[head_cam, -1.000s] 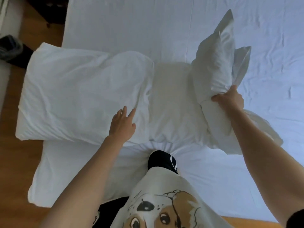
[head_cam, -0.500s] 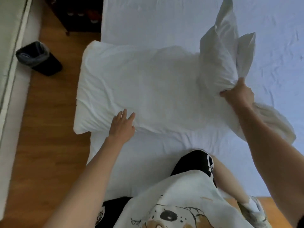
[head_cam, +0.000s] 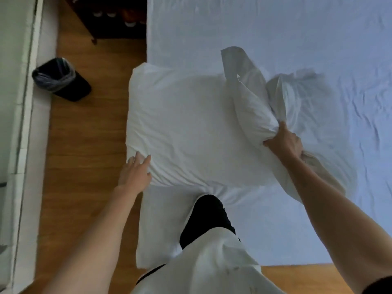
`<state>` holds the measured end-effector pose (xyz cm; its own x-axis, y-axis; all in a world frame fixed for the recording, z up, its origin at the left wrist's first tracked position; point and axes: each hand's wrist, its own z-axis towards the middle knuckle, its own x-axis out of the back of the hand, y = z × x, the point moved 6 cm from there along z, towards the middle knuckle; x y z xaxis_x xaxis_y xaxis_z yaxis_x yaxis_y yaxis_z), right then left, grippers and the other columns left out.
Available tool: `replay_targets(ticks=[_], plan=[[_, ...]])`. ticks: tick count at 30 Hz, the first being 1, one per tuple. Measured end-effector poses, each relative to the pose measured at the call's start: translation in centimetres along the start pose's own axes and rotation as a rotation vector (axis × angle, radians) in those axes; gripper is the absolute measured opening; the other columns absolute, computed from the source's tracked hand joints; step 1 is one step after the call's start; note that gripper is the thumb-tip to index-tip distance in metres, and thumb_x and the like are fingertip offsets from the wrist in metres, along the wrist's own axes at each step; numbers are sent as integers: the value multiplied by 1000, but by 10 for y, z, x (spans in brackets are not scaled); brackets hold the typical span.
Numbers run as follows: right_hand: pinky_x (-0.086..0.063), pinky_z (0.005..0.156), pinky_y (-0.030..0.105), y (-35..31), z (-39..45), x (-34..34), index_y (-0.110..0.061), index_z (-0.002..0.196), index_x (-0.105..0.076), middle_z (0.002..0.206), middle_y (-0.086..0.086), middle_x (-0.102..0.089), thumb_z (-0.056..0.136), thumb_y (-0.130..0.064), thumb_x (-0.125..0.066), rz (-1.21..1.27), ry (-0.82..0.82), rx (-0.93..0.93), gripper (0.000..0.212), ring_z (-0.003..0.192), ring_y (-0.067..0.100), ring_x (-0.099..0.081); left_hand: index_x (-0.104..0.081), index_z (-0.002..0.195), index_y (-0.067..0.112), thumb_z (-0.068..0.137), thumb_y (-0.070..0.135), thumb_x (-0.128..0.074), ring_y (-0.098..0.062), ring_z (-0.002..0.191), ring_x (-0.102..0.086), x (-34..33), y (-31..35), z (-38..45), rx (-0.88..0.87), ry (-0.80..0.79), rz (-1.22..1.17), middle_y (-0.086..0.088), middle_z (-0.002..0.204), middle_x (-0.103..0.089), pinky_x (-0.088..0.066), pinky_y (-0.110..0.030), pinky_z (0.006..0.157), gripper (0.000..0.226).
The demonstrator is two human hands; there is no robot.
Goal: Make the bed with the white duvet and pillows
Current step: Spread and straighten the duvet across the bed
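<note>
A white pillow (head_cam: 191, 128) lies flat near the bed's left edge, overhanging it slightly. My left hand (head_cam: 135, 172) touches its near left corner with straight, spread fingers. My right hand (head_cam: 285, 143) grips a second white pillow (head_cam: 254, 111) by its bunched middle, holding it tilted over the right end of the flat pillow and the sheet. That pillow's far part is blurred. The bed (head_cam: 275, 28) is covered by a white fitted sheet. No duvet is in view. My knee (head_cam: 209, 217) rests on the mattress.
Wooden floor (head_cam: 89, 145) runs along the bed's left side. A black waste bin (head_cam: 60, 78) with a liner stands there by a white wall edge (head_cam: 23, 102). Dark furniture (head_cam: 110, 15) stands at the top by the bed's left edge.
The view has shifted left. My left hand slid to the flat pillow's near left corner. The pillow in my right hand has swung down from upright toward the bed.
</note>
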<state>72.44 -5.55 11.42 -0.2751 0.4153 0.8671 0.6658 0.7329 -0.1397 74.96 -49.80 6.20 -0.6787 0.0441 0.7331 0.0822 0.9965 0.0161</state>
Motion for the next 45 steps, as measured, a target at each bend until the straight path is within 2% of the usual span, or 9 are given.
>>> replay_targets(ticks=[9, 15, 19, 22, 26, 29, 35, 40, 45], plan=[[-41, 75, 37, -20, 35, -37, -24, 135, -35, 104, 22, -65, 83, -24, -60, -76, -58, 6, 57, 97, 39, -61, 2, 154, 23, 99, 28, -41, -36, 147, -2, -16, 16, 52, 25, -116, -21, -14, 159, 12, -28, -44, 114, 70], [-36, 69, 35, -54, 29, -23, -21, 131, -36, 99, 22, -64, 84, -22, -58, -142, -13, -62, 53, 91, 39, -60, -36, 144, 20, 94, 28, -51, -29, 124, -41, 19, -7, 72, -169, 49, -76, -11, 140, -35, -44, -38, 96, 53], [-39, 72, 40, -87, 7, -3, -19, 127, -38, 100, 27, -62, 82, -21, -59, -167, 111, -107, 50, 94, 45, -59, -47, 135, 20, 87, 26, -59, -30, 118, -45, 41, -36, 112, -378, 145, -28, -9, 129, -41, -46, -40, 95, 50], [-43, 73, 44, -119, -30, 17, -18, 125, -40, 99, 31, -61, 81, -20, -61, -148, 240, -158, 49, 92, 48, -58, -36, 142, 24, 90, 35, -55, -31, 125, -37, 47, -47, 126, -480, 15, 19, -11, 137, -30, -44, -41, 98, 57], [-34, 65, 39, -194, -90, 32, -13, 127, -39, 94, 29, -62, 82, -15, -59, -125, 283, -161, 49, 85, 47, -59, -4, 153, 31, 95, 44, -44, -29, 146, -6, 43, -73, 110, -578, -359, 188, -7, 160, 11, -22, -48, 116, 72], [-32, 64, 36, -261, -126, 25, -13, 130, -38, 93, 25, -64, 78, -8, -55, -106, 271, -128, 55, 83, 44, -62, -3, 154, 31, 98, 44, -41, -26, 148, -2, 65, -90, 107, -623, -472, 164, -4, 161, 13, -16, -42, 119, 69], [-34, 62, 33, -365, -161, 3, -12, 128, -44, 97, 17, -63, 77, 1, -51, -66, 248, -45, 53, 84, 38, -62, -4, 155, 29, 99, 45, -38, -28, 148, -3, 118, -120, 136, -666, -364, 200, -5, 161, 8, -16, -41, 117, 67], [-31, 57, 33, -393, -181, 7, -12, 125, -44, 76, 8, -43, 75, 5, -49, -11, 371, -120, 54, 62, 30, -45, -8, 155, 27, 99, 39, -41, -28, 147, -9, 164, -141, 155, -702, -196, 178, -6, 162, 1, -21, -42, 117, 66], [-36, 60, 35, -420, -196, -47, -11, 134, -39, 90, 13, -55, 81, 7, -50, 73, 410, -153, 58, 77, 31, -59, -15, 154, 26, 97, 34, -46, -31, 145, -17, 191, -165, 169, -717, -36, 179, -4, 162, -2, -31, -45, 113, 66]])
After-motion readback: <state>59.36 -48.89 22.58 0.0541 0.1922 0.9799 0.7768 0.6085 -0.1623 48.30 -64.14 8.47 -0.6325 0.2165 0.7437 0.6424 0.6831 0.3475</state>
